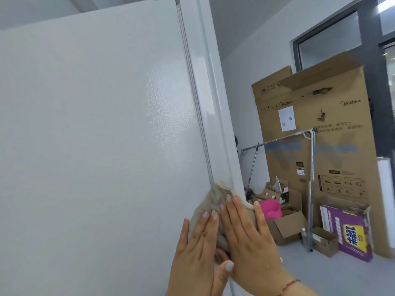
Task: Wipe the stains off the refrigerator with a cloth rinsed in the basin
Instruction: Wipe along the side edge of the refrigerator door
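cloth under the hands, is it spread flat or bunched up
Bunched up. The cloth shows rumpled folds and a turned-up corner, pressed against the refrigerator edge by the left hand and right hand.

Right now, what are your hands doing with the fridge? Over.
Left hand and right hand flat, pressing cloth on fridge front corner. No stains visible. Basin out of view. Path clear. Over.

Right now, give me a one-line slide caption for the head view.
Both hands, left hand and right hand, press a beige cloth flat against the white refrigerator near its side seam.
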Tool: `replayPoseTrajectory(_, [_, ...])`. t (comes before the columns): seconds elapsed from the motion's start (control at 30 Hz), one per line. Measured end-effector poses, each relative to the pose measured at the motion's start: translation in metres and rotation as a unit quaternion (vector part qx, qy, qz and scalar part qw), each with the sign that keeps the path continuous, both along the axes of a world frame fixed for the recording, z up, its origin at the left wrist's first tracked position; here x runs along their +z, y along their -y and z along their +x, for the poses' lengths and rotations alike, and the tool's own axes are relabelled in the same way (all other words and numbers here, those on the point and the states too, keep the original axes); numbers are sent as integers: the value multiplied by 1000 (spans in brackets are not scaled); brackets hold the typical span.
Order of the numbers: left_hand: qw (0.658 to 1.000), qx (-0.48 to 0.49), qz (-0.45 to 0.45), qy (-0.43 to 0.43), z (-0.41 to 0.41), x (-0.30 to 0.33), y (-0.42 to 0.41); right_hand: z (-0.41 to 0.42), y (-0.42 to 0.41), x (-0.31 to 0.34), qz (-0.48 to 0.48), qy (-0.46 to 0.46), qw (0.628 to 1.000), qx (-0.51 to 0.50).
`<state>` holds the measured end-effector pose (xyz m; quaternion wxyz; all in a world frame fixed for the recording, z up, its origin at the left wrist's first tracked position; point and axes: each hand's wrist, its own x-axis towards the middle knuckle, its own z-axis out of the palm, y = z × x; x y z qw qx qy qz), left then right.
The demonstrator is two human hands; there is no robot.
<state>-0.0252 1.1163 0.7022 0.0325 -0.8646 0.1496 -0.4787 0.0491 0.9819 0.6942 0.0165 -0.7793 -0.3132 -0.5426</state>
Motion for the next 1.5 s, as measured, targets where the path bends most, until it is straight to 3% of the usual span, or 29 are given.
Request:
replayPoseTrajectory(0.33, [999,19,-6,-48,-9,-82,6,-6,7,-92,-39,-7,999,-26])
replayPoseTrajectory(0.57, [992,27,17,-123,-21,-120,0,-20,15,-132,-51,-84,995,-4])
replayPoseTrajectory(0.73, [991,26,19,-126,-27,-92,5,-19,20,-101,-69,-86,994,7])
replayPoseTrajectory(0.93, [997,43,-27,-64,-14,-7,13,-6,16,0,-39,-11,999,-25])
replayPoseTrajectory(1.03, [997,39,-39,-60,-12,2,13,-3,18,17,-49,-4,999,-13])
replayPoseTrajectory(1.5, [986,29,-63,-153,-25,-117,22,-10,18,-115,-46,-25,999,13])
